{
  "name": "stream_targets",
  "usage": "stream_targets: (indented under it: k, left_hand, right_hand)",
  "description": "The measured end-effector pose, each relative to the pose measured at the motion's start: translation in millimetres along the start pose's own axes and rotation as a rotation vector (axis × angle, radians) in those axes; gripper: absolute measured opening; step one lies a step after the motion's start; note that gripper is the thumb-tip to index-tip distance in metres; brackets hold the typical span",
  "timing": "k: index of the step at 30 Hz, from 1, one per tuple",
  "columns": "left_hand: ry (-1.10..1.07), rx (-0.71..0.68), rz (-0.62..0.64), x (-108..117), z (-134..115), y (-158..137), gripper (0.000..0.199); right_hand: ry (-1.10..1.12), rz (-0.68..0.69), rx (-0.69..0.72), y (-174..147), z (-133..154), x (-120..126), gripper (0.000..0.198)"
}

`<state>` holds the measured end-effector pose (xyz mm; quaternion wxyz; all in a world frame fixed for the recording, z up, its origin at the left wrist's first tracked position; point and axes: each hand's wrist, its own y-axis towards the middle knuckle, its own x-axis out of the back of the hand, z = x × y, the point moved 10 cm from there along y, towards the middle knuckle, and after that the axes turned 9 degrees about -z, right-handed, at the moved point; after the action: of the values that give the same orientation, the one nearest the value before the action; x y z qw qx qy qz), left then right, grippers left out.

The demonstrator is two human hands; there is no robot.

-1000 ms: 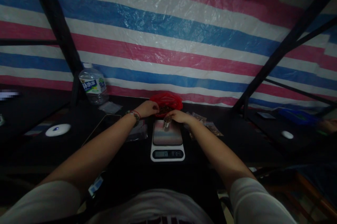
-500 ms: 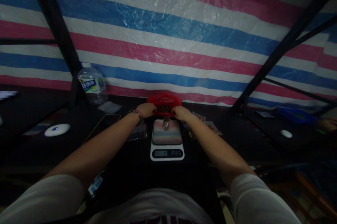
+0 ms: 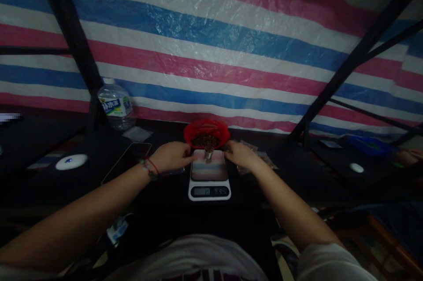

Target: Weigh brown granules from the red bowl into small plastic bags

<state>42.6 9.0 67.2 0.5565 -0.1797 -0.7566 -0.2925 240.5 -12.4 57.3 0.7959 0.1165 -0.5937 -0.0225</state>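
"Spanning the background, a striped sheet (image 3: 211, 52) backs a dark table (image 3: 300, 171)."

"What stands there?"

"A clear bottle (image 3: 115, 107), at ten o'clock from a white digital scale (image 3: 209, 171). A red bag (image 3: 208, 127) of brown pieces gapes at the scale's twelve o'clock."

"And the person's hands?"

"The left hand (image 3: 172, 157) is loosely curled, thumb parted from the fingers, with nothing visible in its hold. The right hand (image 3: 240, 155) is half-unfolded and appears to grip nothing, though its far fingers are dim. Clear packets (image 3: 268, 160) lie at its three o'clock."

"Smallest of all?"

"A metal cup (image 3: 208, 154) on the scale's far edge, apparently upright, long axis near vertical. It sits at the left hand's three o'clock and the right's nine, near both thumbs, touching neither; which hand is nearer cannot be told."
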Motion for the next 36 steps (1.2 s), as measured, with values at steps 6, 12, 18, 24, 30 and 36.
stream_targets:
  k: [6,12,18,24,30,36]
  left_hand:
    - [0.065,-0.040,0.119,-19,-32,-50,0.041]
    - [0.087,0.019,0.053,-25,-25,-43,0.032]
    - [0.085,0.035,0.069,-29,-8,-40,0.024]
    - [0.029,0.118,-0.082,-7,10,-4,0.022]
    - [-0.173,-0.085,-0.390,18,-12,42,0.021]
    - [-0.235,-0.168,-0.364,-2,-25,64,0.026]
  right_hand:
    - [0.048,0.329,0.018,-57,15,-32,0.088]
    - [0.091,0.182,-0.035,-47,18,-33,0.073]
    - [0.077,-0.072,0.033,-11,18,10,0.039]
    - [-0.050,-0.056,0.239,73,46,-4,0.031]
    - [-0.186,0.178,0.183,122,42,-60,0.027]
    - [-0.217,0.166,0.152,129,35,-68,0.026]
